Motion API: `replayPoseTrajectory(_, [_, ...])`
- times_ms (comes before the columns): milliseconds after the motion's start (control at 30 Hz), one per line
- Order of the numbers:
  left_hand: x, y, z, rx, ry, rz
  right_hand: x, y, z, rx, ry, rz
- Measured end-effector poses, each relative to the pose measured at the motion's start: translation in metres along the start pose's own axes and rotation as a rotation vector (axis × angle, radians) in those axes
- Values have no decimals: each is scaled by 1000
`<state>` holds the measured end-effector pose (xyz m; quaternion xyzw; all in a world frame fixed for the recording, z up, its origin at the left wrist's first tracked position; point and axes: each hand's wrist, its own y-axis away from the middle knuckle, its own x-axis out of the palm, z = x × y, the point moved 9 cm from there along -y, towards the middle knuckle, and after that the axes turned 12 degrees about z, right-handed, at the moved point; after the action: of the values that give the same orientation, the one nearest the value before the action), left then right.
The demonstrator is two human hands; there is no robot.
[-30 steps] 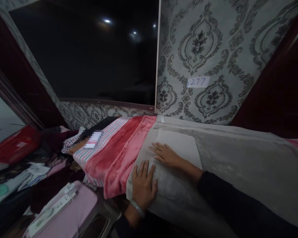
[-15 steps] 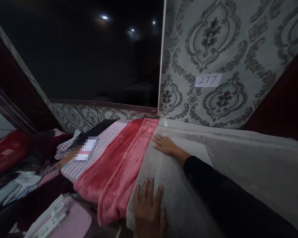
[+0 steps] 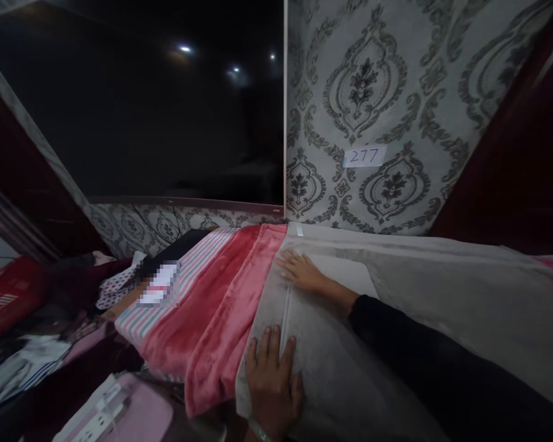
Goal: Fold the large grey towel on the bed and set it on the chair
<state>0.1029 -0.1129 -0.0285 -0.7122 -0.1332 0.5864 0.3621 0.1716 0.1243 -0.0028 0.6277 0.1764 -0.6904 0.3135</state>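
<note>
A grey, velvety cloth (image 3: 332, 344) with a pale seam is spread over the right side of the surface. My left hand (image 3: 271, 371) lies palm down on it near the front, close to its left edge, fingers spread. Farther back, my right hand (image 3: 301, 270) rests flat on the same cloth near that edge, its arm in a dark sleeve reaching in from the right. Neither hand grasps anything. Left of the cloth runs a pink and red plush blanket (image 3: 221, 331), and beyond it a striped fabric (image 3: 136, 316).
A large dark TV screen (image 3: 166, 123) hangs behind, beside patterned wallpaper with a "277" label (image 3: 365, 156). A pixelated white item (image 3: 161, 283) lies on the stripes. At left are a red bag (image 3: 9, 298), piled clothes (image 3: 37, 356) and a power strip (image 3: 96, 420) on a pink stool (image 3: 147, 405).
The view has shifted slightly to the right. My right hand looks a little blurred, with its fingers still at the grey cloth's edge. My left hand stays flat on the cloth; a wrist band now shows.
</note>
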Motion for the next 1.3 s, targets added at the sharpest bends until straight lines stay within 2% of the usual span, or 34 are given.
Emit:
replayPoseTrajectory(133, [5, 0, 0, 26, -51, 41, 28, 69, 34, -150, 0, 56])
replayPoseTrajectory(233, [5, -1, 0, 37, -49, 35, 43, 114, 32, -130, -45, 77])
replayPoseTrajectory(333, [5, -2, 0, 30, -36, 40, 53, 151, 4, -9, -115, 15])
replayPoseTrajectory(500, [6, -4, 1, 23, -42, 71, 79, 218, -60, 193, -260, -275])
replayPoseTrajectory(567, [8, -3, 2, 15, -40, 80, 93, 244, -74, 244, -323, -382])
replayPoseTrajectory(633, [9, -4, 3, 2, -30, 91, 105, 262, -76, 267, -369, -448])
replayPoseTrajectory(733, [9, -6, 3, -19, -16, 121, 114, 276, -62, 260, -386, -501])
replayPoseTrajectory(833, [7, -10, 3, -29, 2, 185, 114, 282, -47, 266, -375, -541])
replayPoseTrajectory(933, [1, -10, 8, -45, 27, 248, 112, 285, -43, 273, -401, -573])
replayPoseTrajectory(1100, [-15, 0, 50, -226, 121, 218, 105, 292, -51, 273, -499, -652])
replayPoseTrajectory(1200, [-17, 4, 78, -322, 353, 197, 104, 293, -55, 303, -562, -630])
replayPoseTrajectory(1300, [-10, 5, 105, -506, 673, 214, 101, 294, -56, 298, -658, -615])
